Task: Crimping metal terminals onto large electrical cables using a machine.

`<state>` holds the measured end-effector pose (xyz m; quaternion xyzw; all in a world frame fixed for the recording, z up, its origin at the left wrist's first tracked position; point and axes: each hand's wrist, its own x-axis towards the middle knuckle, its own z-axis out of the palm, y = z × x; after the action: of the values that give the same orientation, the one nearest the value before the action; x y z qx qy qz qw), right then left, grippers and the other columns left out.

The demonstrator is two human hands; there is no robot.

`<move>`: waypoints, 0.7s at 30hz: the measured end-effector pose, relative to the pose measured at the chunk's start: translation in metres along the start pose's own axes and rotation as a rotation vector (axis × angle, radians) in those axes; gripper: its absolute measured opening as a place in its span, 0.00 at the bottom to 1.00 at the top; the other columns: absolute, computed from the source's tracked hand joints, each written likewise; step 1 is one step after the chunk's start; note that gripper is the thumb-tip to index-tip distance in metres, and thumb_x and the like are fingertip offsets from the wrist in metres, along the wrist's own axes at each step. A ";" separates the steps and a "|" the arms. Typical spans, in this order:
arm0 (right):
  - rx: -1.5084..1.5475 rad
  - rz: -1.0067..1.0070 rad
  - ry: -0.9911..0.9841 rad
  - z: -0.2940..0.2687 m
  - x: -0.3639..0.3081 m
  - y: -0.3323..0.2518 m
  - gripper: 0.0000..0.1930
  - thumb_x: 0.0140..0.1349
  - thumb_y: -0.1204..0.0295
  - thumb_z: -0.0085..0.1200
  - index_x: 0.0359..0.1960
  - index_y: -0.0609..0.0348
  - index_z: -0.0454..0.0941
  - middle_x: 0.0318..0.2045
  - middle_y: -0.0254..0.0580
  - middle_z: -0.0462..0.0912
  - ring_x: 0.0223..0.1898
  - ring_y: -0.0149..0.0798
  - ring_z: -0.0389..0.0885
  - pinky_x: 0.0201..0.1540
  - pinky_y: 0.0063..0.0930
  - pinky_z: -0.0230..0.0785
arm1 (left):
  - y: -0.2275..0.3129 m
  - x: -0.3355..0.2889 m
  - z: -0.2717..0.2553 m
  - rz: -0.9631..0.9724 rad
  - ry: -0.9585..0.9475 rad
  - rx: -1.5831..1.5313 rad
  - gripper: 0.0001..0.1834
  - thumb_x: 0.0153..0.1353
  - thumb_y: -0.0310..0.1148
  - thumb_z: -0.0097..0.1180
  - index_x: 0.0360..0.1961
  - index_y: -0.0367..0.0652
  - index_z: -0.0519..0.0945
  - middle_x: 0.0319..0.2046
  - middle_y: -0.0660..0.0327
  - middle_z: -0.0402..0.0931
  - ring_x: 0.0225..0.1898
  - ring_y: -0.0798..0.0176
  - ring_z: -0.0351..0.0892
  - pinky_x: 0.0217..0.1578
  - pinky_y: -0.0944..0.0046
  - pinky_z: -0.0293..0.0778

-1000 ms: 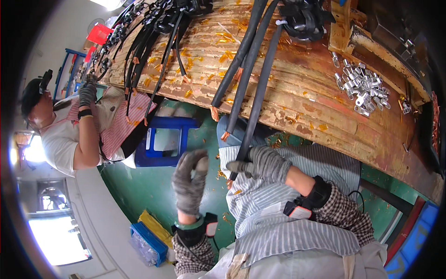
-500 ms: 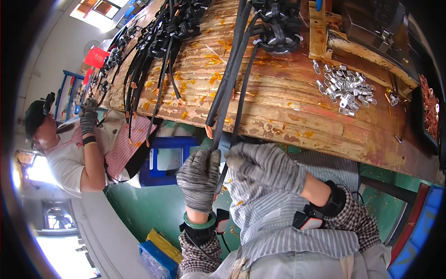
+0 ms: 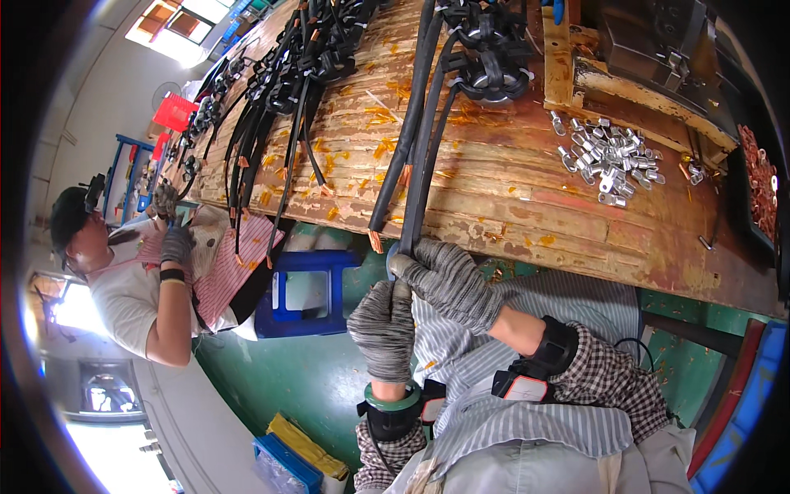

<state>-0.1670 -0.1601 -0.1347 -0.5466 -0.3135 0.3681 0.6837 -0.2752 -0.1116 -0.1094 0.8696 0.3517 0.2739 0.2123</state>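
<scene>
Both of my hands wear grey striped knit gloves and meet just off the table's near edge. My right hand (image 3: 454,284) closes around a black sleeved cable (image 3: 421,185) where it comes over the edge. Just below, my left hand (image 3: 381,328) is closed on the lower end of the same cable, which its fingers hide. Left of it, a second black cable (image 3: 395,177) lies apart, its bare copper strands (image 3: 376,241) at the table edge. Both cables run up the table toward a black coil assembly (image 3: 492,72) with white ties.
A pile of silver cable lugs (image 3: 607,156) lies on the worn wooden table (image 3: 527,218), beside a wood-framed metal machine (image 3: 650,49). More black cable assemblies (image 3: 304,66) lie at the back left. A co-worker (image 3: 140,263) sits on the left, near a blue stool (image 3: 309,292).
My left hand has moved right, close under my right hand. My right hand has come in against the cable and closed around it. The cables have shifted slightly.
</scene>
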 end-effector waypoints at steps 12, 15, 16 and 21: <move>-0.188 -0.011 0.048 -0.007 -0.009 0.003 0.18 0.59 0.58 0.47 0.30 0.63 0.76 0.17 0.50 0.74 0.21 0.47 0.73 0.28 0.36 0.66 | -0.024 0.020 -0.059 -0.124 -0.240 -0.299 0.21 0.59 0.46 0.48 0.31 0.34 0.77 0.20 0.60 0.75 0.21 0.68 0.71 0.22 0.68 0.66; -0.267 0.001 -0.011 -0.017 -0.011 0.006 0.21 0.59 0.54 0.45 0.28 0.63 0.75 0.17 0.50 0.74 0.22 0.48 0.74 0.29 0.37 0.66 | -0.024 0.052 -0.042 -0.144 -0.243 -0.401 0.23 0.60 0.48 0.48 0.35 0.34 0.76 0.24 0.63 0.76 0.24 0.72 0.72 0.22 0.74 0.66; -0.286 0.007 -0.050 -0.022 -0.012 0.004 0.23 0.59 0.52 0.44 0.28 0.62 0.75 0.17 0.51 0.74 0.22 0.49 0.74 0.29 0.38 0.66 | -0.019 0.057 -0.029 -0.262 -0.266 -0.471 0.23 0.59 0.48 0.49 0.35 0.34 0.76 0.24 0.63 0.76 0.24 0.73 0.73 0.22 0.74 0.67; -0.364 -0.088 -0.325 -0.031 -0.026 -0.017 0.25 0.57 0.48 0.43 0.28 0.62 0.75 0.21 0.53 0.76 0.26 0.51 0.76 0.33 0.40 0.68 | -0.034 0.060 -0.008 -0.394 -0.353 -0.683 0.16 0.59 0.40 0.52 0.33 0.34 0.75 0.21 0.63 0.75 0.20 0.75 0.69 0.19 0.76 0.65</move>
<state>-0.1520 -0.2005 -0.1250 -0.5802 -0.5041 0.3585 0.5298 -0.2608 -0.0440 -0.1029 0.6991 0.3585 0.1757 0.5932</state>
